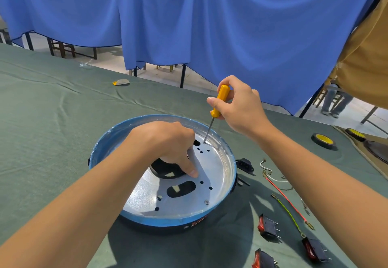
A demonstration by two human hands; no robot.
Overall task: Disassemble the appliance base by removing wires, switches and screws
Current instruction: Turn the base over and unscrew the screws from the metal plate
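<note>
The round appliance base (218, 215) has a blue rim and a silver metal plate with holes inside, and it lies on the green cloth. My left hand (168, 144) rests inside it, fingers pressing down on the plate. My right hand (239, 106) grips a yellow-handled screwdriver (219, 101) upright, its tip set on a screw (204, 142) at the plate's far side. Another screw (206, 201) sits near the plate's front right edge.
To the right of the base lie a black power socket (243, 164), red (283, 197), white (273, 178) and yellow-green (288, 213) wires, and three red rocker switches (267, 225). A black tape roll (323, 140) sits further right. A blue curtain hangs behind the table.
</note>
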